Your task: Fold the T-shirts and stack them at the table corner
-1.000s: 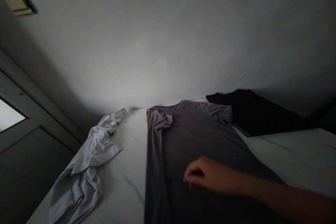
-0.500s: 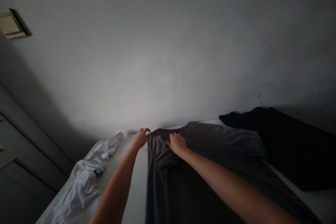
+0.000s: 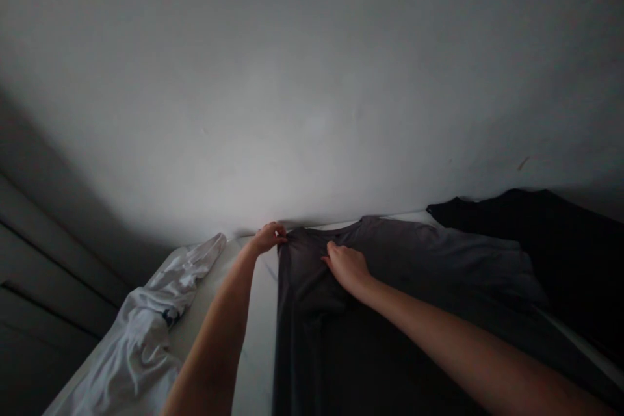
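A dark grey T-shirt (image 3: pixel 414 253) lies spread on a white surface, its neckline towards the wall and its left side folded inward. My left hand (image 3: pixel 270 236) pinches the shirt's far left corner, at the shoulder. To the right of it, my right hand (image 3: pixel 347 266) is closed on the fabric just below the neckline, with folds running out from under the fingers. Its fingertips are partly hidden. The shirt's right sleeve lies flat, and its lower part runs out of view at the bottom.
A crumpled white garment (image 3: pixel 141 338) with a dark mark lies at the left. Black clothing (image 3: pixel 575 260) lies at the right, partly beside the grey sleeve. A pale wall (image 3: pixel 312 91) rises directly behind the white surface (image 3: pixel 256 338). Dark panelling (image 3: pixel 43 292) stands at far left.
The view has shifted, and the framed object at upper left is out of sight. The fabric between my hands looks flatter, with the neckline more visible. Both hands still grip the shirt.
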The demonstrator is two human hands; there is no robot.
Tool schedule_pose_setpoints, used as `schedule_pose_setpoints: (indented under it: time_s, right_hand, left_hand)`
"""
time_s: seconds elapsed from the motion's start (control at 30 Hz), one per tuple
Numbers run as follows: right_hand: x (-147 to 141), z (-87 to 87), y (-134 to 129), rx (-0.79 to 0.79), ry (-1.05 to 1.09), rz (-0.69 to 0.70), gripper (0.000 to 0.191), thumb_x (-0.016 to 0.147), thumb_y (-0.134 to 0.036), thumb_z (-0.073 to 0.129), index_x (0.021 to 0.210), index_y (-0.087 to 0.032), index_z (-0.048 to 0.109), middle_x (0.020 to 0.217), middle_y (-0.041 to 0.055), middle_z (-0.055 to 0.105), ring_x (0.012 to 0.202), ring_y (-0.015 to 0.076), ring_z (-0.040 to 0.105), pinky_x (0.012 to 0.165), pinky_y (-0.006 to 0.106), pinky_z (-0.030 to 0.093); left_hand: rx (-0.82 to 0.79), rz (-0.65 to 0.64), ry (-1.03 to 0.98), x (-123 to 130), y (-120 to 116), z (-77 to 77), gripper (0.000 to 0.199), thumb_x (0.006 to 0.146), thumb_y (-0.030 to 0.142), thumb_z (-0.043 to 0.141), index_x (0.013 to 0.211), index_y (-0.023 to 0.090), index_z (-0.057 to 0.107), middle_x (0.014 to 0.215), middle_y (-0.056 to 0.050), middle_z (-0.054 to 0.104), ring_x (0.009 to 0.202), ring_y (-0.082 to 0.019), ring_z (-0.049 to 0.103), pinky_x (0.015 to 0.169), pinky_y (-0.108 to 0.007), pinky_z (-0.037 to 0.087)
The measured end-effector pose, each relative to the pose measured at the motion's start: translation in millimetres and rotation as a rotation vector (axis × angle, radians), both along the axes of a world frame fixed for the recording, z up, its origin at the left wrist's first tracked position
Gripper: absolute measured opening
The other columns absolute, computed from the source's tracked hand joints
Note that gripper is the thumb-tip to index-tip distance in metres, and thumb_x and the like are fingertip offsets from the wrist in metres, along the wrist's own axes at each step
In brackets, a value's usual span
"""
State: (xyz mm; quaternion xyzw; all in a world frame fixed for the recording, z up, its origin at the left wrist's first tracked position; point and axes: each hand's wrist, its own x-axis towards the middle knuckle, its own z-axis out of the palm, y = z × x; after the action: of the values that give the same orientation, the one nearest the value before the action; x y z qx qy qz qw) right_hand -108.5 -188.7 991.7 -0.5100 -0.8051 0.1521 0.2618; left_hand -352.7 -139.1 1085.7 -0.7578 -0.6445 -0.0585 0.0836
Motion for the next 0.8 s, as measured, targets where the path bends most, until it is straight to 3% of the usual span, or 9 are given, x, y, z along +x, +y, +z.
schedule_pose_setpoints:
  time_s: [0.07,0.17,0.23,0.33,0.43,0.6,0.7,0.8]
  right_hand:
    - [1.2,3.7,-3.5,0.012,-0.024,-0.020,0.021,0.097,-0.023,0.050,0.111,-0.011,0.059,0.102,0.0186,0.070,0.095,0.0277,0.069,0.073,0.035,0.052]
    - [-5.2,8.5,-17.7,0.206,-0.020,0.016,0.021,0.096,-0.018,0.049,0.112,-0.011,0.060,0.111,0.0188,0.066,0.106,0.0278,0.062,0.087,0.040,0.049]
    - [-15.2,8.6,-33.5,0.344,0.028,0.176,0.023,0.095,-0.022,0.052,0.113,-0.012,0.061,0.121,0.0176,0.062,0.117,0.0281,0.055,0.099,0.042,0.043]
    - [-31.5,2.6,-61.0,0.370,0.086,0.437,0.046,0.093,-0.036,0.057,0.129,-0.009,0.055,0.143,0.0181,0.048,0.133,0.0301,0.042,0.111,0.043,0.033]
    - [-36.5,-7.4,-85.1,0.324,0.073,0.607,0.068,0.091,-0.049,0.055,0.142,-0.005,0.042,0.153,0.0205,0.033,0.142,0.0326,0.029,0.117,0.049,0.022]
    - [-15.2,-33.4,-120.5,0.312,0.125,0.838,0.079,0.092,-0.059,0.049,0.150,-0.009,0.030,0.157,0.0195,0.023,0.145,0.0348,0.018,0.118,0.055,0.016]
    - [-3.2,-59.9,-147.0,0.403,0.186,1.012,0.062,0.097,-0.045,0.047,0.151,-0.022,0.029,0.157,0.0095,0.026,0.145,0.0307,0.020,0.118,0.054,0.020]
    - [9.3,-85.5,-180.9,0.338,0.282,1.140,0.051,0.094,-0.034,0.053,0.142,-0.043,0.042,0.152,-0.0087,0.039,0.142,0.0203,0.030,0.116,0.042,0.031]
  left_hand:
    - [-0.015,0.019,0.040,3.9,-0.8,-0.4,0.012,0.076,0.028,0.067,0.084,0.020,0.069,0.088,0.000,0.067,0.084,-0.015,0.059,0.079,-0.028,0.050]
    - [0.011,0.056,0.095,14.0,-7.7,0.8,0.011,0.077,0.022,0.066,0.088,0.023,0.068,0.096,-0.001,0.066,0.093,-0.017,0.059,0.084,-0.031,0.049]
    - [0.065,0.086,0.137,25.1,-15.1,1.0,0.015,0.079,0.020,0.064,0.093,0.024,0.068,0.107,-0.005,0.063,0.104,-0.022,0.056,0.089,-0.037,0.047]
    - [0.151,0.107,0.197,47.2,-28.2,-4.2,0.017,0.085,0.020,0.057,0.099,0.025,0.066,0.120,-0.008,0.058,0.116,-0.027,0.049,0.096,-0.044,0.042]
    - [0.138,0.072,0.253,66.5,-41.3,-16.8,0.017,0.090,0.023,0.052,0.103,0.024,0.063,0.118,-0.007,0.059,0.115,-0.024,0.050,0.097,-0.040,0.042]
    - [0.070,0.012,0.339,71.9,-54.7,-34.6,0.025,0.094,0.033,0.048,0.115,0.025,0.058,0.123,-0.006,0.059,0.116,-0.022,0.050,0.099,-0.035,0.042]
    - [0.077,0.009,0.382,67.4,-53.5,-36.9,0.028,0.094,0.036,0.046,0.118,0.024,0.056,0.125,-0.007,0.058,0.117,-0.024,0.049,0.098,-0.036,0.043]
    - [0.095,0.014,0.429,68.7,-50.1,-35.8,0.028,0.094,0.032,0.044,0.118,0.025,0.056,0.126,-0.008,0.058,0.118,-0.025,0.050,0.099,-0.038,0.042]
